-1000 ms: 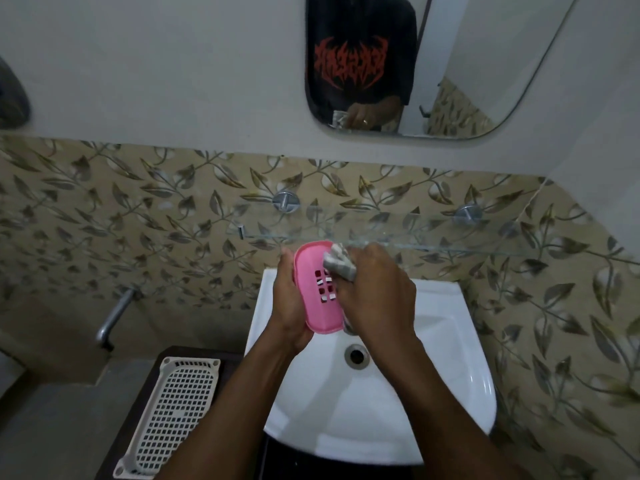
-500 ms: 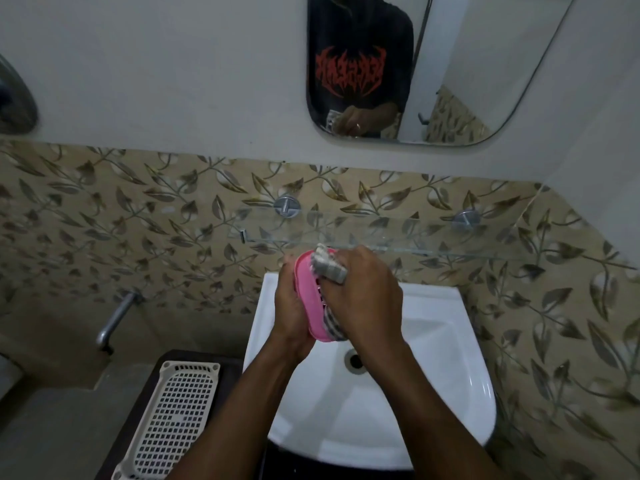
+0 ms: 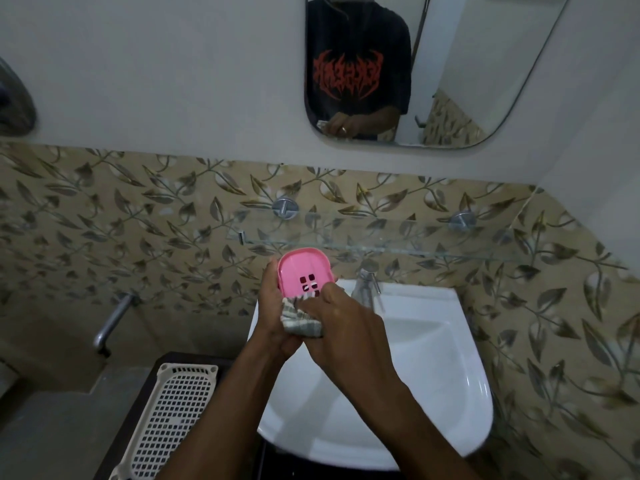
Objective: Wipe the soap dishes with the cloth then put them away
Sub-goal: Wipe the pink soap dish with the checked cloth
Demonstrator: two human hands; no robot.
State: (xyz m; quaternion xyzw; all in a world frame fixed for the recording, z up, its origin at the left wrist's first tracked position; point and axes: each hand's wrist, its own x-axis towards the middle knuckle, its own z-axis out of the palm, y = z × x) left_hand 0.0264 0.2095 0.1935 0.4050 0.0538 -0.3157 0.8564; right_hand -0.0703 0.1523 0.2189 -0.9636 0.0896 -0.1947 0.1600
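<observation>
A pink soap dish [image 3: 302,271] with small drain holes is held upright over the white sink [image 3: 433,368], its face turned toward me. My left hand [image 3: 273,313] grips it from the left side and below. My right hand [image 3: 346,323] is closed on a grey checked cloth [image 3: 300,317], which is pressed against the lower end of the dish. The bottom part of the dish is hidden behind the cloth and fingers.
A glass shelf [image 3: 398,242] runs along the tiled wall just behind the dish, with a chrome tap [image 3: 367,282] under it. A white perforated tray [image 3: 169,417] lies on a dark surface left of the sink. A mirror [image 3: 450,64] hangs above. A metal spout [image 3: 110,320] sticks out at left.
The cloth has slid from the upper end of the dish down to its lower end. The dish has turned to face me more fully.
</observation>
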